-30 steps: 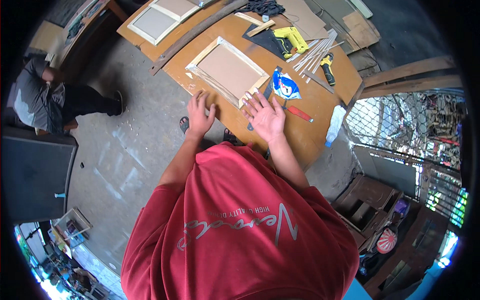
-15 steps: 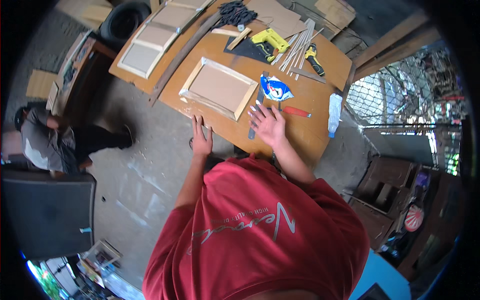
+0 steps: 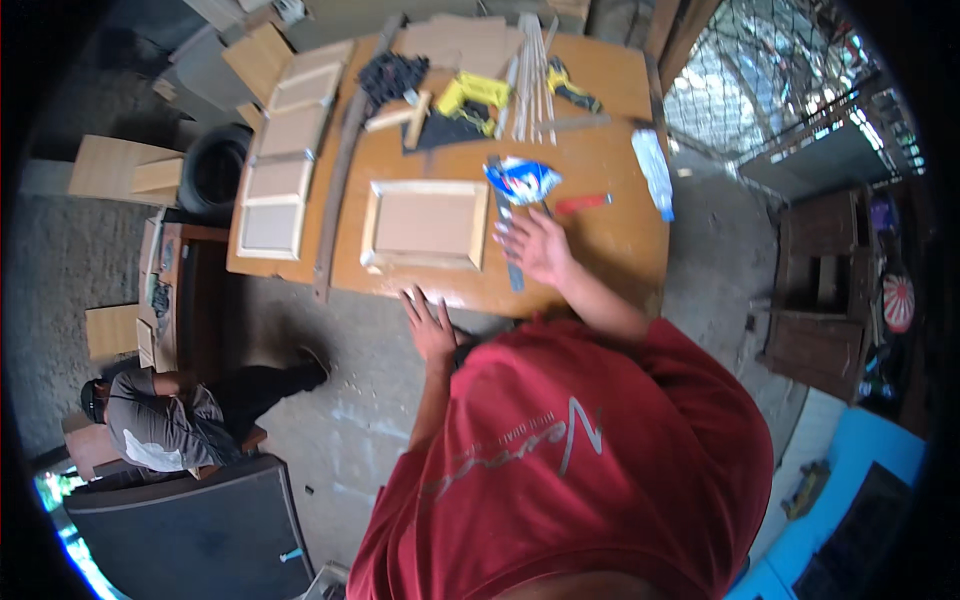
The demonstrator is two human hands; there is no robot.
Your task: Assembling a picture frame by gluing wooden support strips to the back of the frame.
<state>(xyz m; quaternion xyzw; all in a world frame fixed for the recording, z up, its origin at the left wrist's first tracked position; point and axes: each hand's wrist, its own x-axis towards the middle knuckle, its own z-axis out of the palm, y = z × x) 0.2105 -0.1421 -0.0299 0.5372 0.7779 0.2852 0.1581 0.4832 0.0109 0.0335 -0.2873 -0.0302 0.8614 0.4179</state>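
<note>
My left hand (image 3: 432, 332) has its fingers apart at the table's front edge, holding nothing. My right hand (image 3: 538, 250) is palm up over the table with fingers spread and whitish stuff on the fingertips; it is empty too. Beside it, partly covered by it, lies a dark flat strip (image 3: 514, 272). Left of that, a small wooden frame with a brown panel (image 3: 425, 225) lies flat. A blue and white packet (image 3: 522, 182) rests just beyond my right fingertips. To its right is a red-handled tool (image 3: 583, 203), its other end partly hidden by my hand.
Farther back on the table (image 3: 620, 240) are a yellow power tool (image 3: 472, 98), a yellow-black tool (image 3: 572, 88), thin sticks (image 3: 535, 85) and black cloth (image 3: 392, 82). A bottle (image 3: 653, 170) lies right; a long bar (image 3: 345, 160) and framed panel (image 3: 283, 175) left. A person (image 3: 160, 420) sits left.
The view has turned, so the table appears more square-on and the seated person lower. My hands stay close to their places, the left at the edge, the right by the dark strip.
</note>
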